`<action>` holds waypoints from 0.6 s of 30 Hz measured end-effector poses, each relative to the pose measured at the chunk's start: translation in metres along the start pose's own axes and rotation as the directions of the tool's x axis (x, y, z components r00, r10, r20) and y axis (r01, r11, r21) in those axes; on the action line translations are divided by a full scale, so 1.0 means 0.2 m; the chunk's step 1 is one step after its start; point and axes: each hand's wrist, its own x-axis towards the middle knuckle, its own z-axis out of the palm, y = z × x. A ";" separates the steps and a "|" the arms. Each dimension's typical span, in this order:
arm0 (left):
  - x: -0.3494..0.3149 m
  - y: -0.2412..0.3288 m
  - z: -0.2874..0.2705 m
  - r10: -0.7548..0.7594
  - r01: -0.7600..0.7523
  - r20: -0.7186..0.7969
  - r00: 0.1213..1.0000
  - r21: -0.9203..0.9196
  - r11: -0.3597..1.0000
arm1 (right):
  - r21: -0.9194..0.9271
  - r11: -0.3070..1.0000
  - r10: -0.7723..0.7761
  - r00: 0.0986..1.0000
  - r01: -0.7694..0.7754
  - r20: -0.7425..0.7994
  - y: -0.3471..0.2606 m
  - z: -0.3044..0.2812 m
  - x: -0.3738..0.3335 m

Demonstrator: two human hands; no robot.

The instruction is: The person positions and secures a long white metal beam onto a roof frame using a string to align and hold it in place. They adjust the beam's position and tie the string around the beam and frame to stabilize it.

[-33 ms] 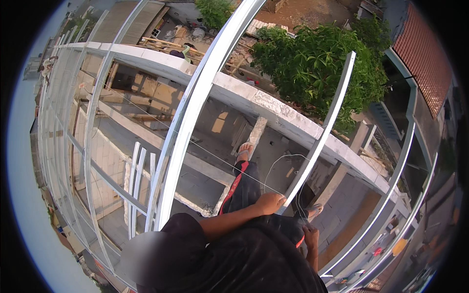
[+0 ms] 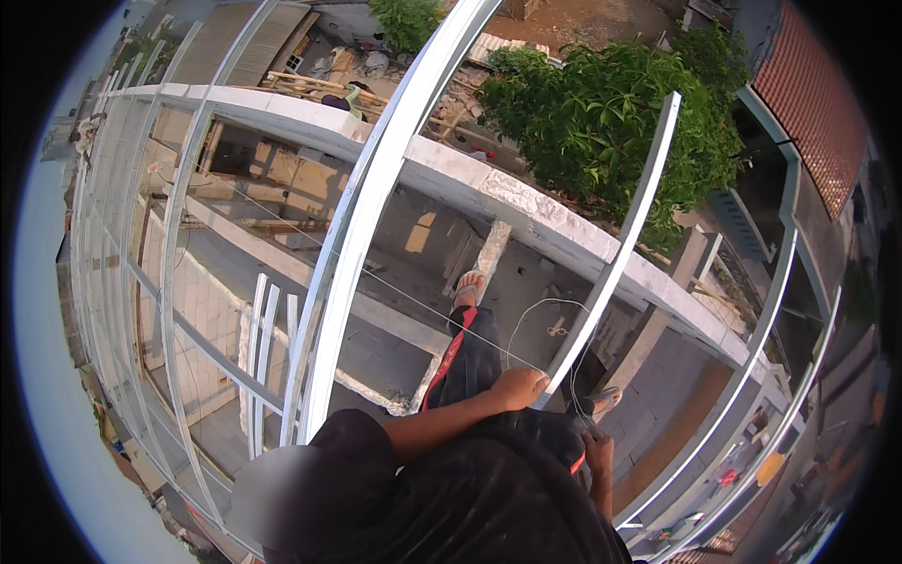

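Observation:
My left hand (image 2: 520, 388) is closed at the lower end of a silver metal channel (image 2: 631, 240), with a thin pale string (image 2: 427, 308) pinched at its fingertips. From there the string runs taut up to the far left, passing the wide metal beam (image 2: 362, 240). A slack loop of the same pale string (image 2: 519, 324) arches over the channel and drops toward my right hand (image 2: 598, 449). The fingers of that hand are curled around the string, low beside my right knee. Part of the loop is hidden behind the channel.
My feet in sandals stand on narrow concrete wall tops (image 2: 491, 252), high over rooms below. A long pale concrete beam (image 2: 526, 211) crosses ahead, with a leafy tree (image 2: 601, 132) beyond. Several metal rafters curve at left and right. Another person (image 2: 91, 132) is at far left.
The view has shifted slightly, and a small curl in the slack string now shows beside the channel. Both hands keep nearly the same place and grip.

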 end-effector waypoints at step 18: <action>0.51 -0.04 0.22 0.166 -0.170 -0.164 0.973 -0.014 0.985 | 0.006 0.871 0.439 0.771 -0.492 -0.462 0.29 -0.09 -0.78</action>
